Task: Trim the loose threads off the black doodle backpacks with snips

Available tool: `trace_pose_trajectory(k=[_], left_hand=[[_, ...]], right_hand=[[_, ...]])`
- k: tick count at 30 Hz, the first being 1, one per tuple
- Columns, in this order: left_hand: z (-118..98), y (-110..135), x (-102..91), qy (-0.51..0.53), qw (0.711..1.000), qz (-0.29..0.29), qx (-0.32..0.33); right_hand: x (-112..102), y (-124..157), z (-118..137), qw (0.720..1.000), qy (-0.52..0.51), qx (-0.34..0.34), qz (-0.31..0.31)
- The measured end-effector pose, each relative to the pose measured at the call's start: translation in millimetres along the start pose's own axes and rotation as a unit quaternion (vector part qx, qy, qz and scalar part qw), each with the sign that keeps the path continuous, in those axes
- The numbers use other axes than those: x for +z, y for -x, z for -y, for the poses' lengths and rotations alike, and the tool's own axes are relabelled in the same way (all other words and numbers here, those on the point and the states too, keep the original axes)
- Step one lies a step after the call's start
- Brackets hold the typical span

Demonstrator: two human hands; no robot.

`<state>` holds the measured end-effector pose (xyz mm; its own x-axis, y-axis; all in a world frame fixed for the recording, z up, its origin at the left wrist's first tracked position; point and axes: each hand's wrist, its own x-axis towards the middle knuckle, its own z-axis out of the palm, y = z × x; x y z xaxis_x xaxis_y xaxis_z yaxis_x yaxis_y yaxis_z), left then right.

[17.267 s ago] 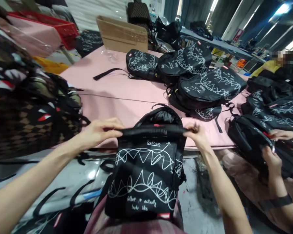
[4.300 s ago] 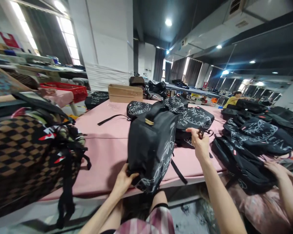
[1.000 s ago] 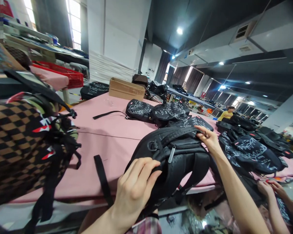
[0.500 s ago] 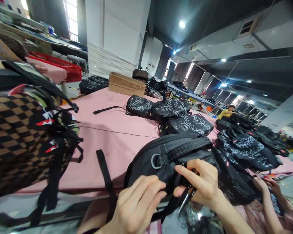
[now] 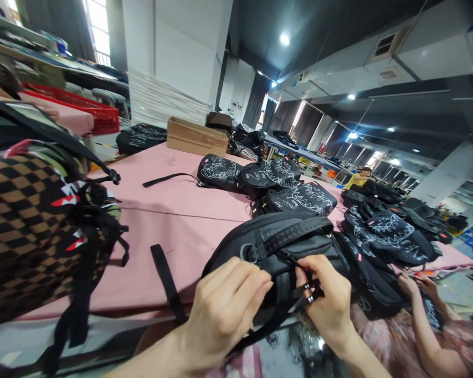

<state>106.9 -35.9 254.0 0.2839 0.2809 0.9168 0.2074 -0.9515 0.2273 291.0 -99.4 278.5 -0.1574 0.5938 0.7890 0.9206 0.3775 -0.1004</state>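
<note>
1. Black backpack [image 5: 281, 278], textured strap [image 5: 297, 234] on top, lies at the near edge of the pink tabletop [image 5: 173, 226].
2. Left hand [image 5: 226, 307] curls against it, grip unclear; right hand [image 5: 327, 296] pinches a small, shiny-spotted dark object [image 5: 308, 292].
3. Other bags [image 5: 392, 239] near the right edge bear red labels [image 5: 360, 258], white scribbles, lettering too small to read.
4. Cardboard box [image 5: 196, 139], contents hidden, at the far edge.

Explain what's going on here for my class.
A person is handling a black backpack at the near edge of a pink table. The left hand lies against it; the right hand pinches a small dark piece with shiny parts, too unclear to name. Black bags with white scribbles lie beyond, a checked bag is at the left, and a co-worker's hands show at the right.
</note>
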Motion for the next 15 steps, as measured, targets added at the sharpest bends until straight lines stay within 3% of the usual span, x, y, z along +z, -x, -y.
trace_pose_trajectory(k=[3, 7, 10, 15], left_hand=[[12.2, -9.4, 0.2, -0.053, 0.998, -0.024, -0.006], [21.1, 1.0, 6.1, -0.057, 0.998, 0.039, 0.008], [9.8, 15.8, 14.9, -0.036, 0.997, 0.053, 0.036], [-14.5, 25.6, 29.1, -0.078, 0.994, 0.046, 0.067]], right_hand=[[-1.8, 4.5, -5.3, 0.999, -0.034, 0.014, 0.009], [-8.7, 15.4, -25.1, 0.997, -0.070, 0.010, -0.014], [-15.6, 22.4, -41.4, 0.996, -0.069, 0.009, -0.052], [-28.6, 26.9, -55.2, 0.996, -0.059, 0.035, -0.061]])
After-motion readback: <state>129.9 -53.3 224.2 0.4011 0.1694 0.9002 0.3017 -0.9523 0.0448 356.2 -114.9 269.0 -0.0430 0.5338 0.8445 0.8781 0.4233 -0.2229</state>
